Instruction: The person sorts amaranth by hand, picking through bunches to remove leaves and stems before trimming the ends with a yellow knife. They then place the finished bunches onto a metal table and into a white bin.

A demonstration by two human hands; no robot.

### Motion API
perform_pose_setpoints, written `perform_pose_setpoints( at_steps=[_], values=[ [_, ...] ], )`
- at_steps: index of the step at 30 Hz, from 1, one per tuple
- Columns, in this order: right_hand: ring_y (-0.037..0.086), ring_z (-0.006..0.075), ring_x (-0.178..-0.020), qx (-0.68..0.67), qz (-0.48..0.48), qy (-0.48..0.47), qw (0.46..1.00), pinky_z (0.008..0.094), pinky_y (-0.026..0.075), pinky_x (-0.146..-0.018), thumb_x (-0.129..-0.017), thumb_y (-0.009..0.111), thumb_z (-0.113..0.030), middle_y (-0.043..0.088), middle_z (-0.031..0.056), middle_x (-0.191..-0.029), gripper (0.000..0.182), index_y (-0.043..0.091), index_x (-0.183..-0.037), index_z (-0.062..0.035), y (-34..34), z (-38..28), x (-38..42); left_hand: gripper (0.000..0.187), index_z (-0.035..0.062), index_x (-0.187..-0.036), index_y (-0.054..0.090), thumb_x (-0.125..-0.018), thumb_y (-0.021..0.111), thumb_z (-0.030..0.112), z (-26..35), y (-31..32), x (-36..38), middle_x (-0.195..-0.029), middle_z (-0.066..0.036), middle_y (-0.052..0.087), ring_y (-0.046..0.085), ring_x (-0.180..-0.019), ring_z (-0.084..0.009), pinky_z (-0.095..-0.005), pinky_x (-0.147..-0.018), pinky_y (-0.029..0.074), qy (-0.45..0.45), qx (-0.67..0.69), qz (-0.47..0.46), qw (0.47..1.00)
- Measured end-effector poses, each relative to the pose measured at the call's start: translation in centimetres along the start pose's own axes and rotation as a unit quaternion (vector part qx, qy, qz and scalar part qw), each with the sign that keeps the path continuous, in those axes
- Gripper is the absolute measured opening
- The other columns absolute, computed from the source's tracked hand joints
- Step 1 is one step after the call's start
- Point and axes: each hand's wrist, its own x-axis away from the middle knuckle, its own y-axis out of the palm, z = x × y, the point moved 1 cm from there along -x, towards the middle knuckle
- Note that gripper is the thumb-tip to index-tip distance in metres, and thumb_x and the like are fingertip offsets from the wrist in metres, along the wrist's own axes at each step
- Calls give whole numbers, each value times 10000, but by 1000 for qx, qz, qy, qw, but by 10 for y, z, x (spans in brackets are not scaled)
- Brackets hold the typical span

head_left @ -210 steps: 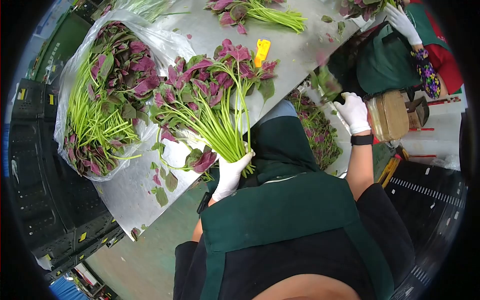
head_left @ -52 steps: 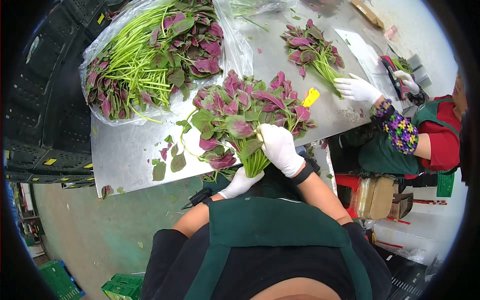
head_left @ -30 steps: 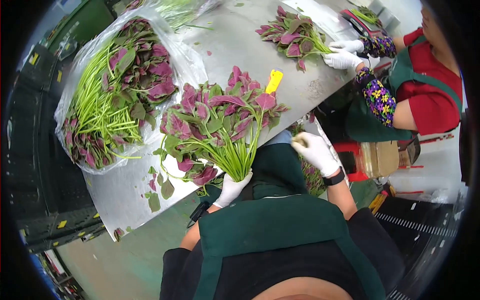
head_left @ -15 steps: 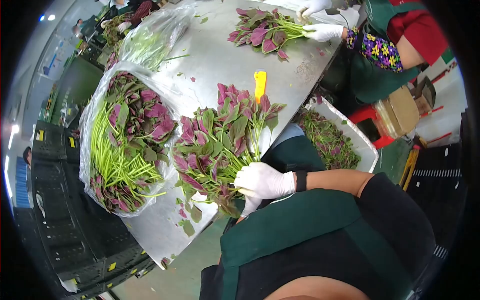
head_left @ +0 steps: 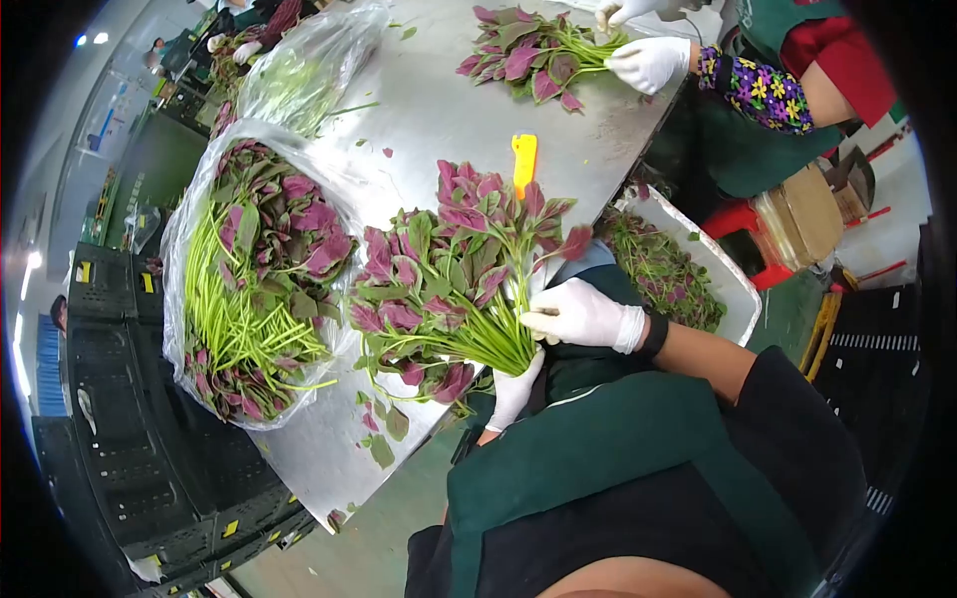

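A leafy bunch of red-and-green amaranth (head_left: 439,269) lies over the table edge in front of me, leaves to the upper left, pale green stems toward me. My left hand (head_left: 514,397), in a white glove, is closed around the stems from below, its fingers mostly hidden by them. At the right side of the bunch, my gloved right hand (head_left: 586,316) has its thumb and fingers pinched together on stems. Just beyond the leaves lies a flat yellow tool (head_left: 523,164). Loose leaves (head_left: 382,450) are scattered along the table's near edge.
The metal table (head_left: 439,100) holds an open plastic bag (head_left: 171,299) of amaranth on the left, with another bag (head_left: 329,50) behind. A co-worker's gloved hands (head_left: 650,65) hold another bunch (head_left: 528,55). A white bin (head_left: 736,274) of greens stands right; black crates (head_left: 120,399) stand left.
My right hand has moved up and right, off the top of the stems to their right side. The bunched stem ends and my left hand now show more.
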Motion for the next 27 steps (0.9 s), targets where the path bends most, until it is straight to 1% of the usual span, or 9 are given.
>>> perform_pose_setpoints(
  at_steps=[2,6,10,14,15,18,22,26,27],
  values=[
    [632,185,-612,10,4,-53,999,314,482,-590,-923,620,-216,638,104,-679,197,653,-881,-27,8,-16,-10,374,-16,-1162,609,-829,754,74,0,3,-1,-1106,-86,675,636,-1021,-157,-312,-926,493,6,53,-3,999],
    [639,160,-671,-13,47,-66,997,315,508,-641,-914,625,-183,669,98,-770,187,645,-1010,-24,20,-31,-46,259,-7,-1062,668,-830,755,69,19,2,3,-1032,-57,705,653,-953,-133,-295,-887,505,-2,-49,-13,999],
    [593,108,-549,-104,11,52,993,270,498,-550,-941,561,-94,653,49,-755,252,575,-1173,4,18,-46,-80,212,-5,-1028,687,-835,747,61,18,4,3,-983,-43,715,661,-916,-126,-286,-856,511,-5,-23,-11,1000],
    [641,193,-560,34,27,65,997,325,514,-569,-929,582,-183,654,104,-705,254,598,-1093,11,18,-44,-117,206,-4,-1024,691,-835,745,56,18,6,4,-980,-50,718,663,-904,-126,-285,-845,514,-6,-19,-3,1000],
    [668,281,-644,167,77,-13,983,387,521,-627,-881,620,-275,661,140,-715,262,649,-965,-28,21,-41,-127,211,-6,-1030,689,-837,743,57,15,5,4,-987,-52,718,664,-910,-128,-285,-847,513,-9,-19,-2,1000],
    [672,348,-779,200,46,-19,979,441,529,-710,-822,628,-320,689,149,-790,240,686,-843,-88,22,-30,-137,226,-13,-1049,680,-842,737,57,8,4,4,-1007,-58,718,664,-928,-132,-285,-856,510,-14,-12,-2,1000],
    [670,300,-730,129,30,-36,991,403,521,-669,-796,651,-276,682,127,-771,206,692,-844,-80,15,-21,-142,172,9,-1013,656,-852,717,11,12,6,3,-965,-28,690,643,-905,-120,-276,-837,507,-9,0,-3,1000],
    [561,93,-519,-20,-63,28,997,273,441,-501,-912,635,-197,659,29,-664,172,632,-887,-27,-3,-22,-131,246,-20,-1092,671,-863,717,59,11,5,2,-1057,-61,718,667,-980,-133,-285,-893,505,-20,14,-14,1000],
    [570,89,-559,-31,-82,57,994,270,449,-533,-892,647,-188,654,30,-683,165,628,-905,-25,-8,-28,-127,244,-20,-1091,672,-864,716,58,12,5,3,-1054,-63,719,666,-980,-131,-285,-893,505,-17,17,-14,1000]
  ],
)
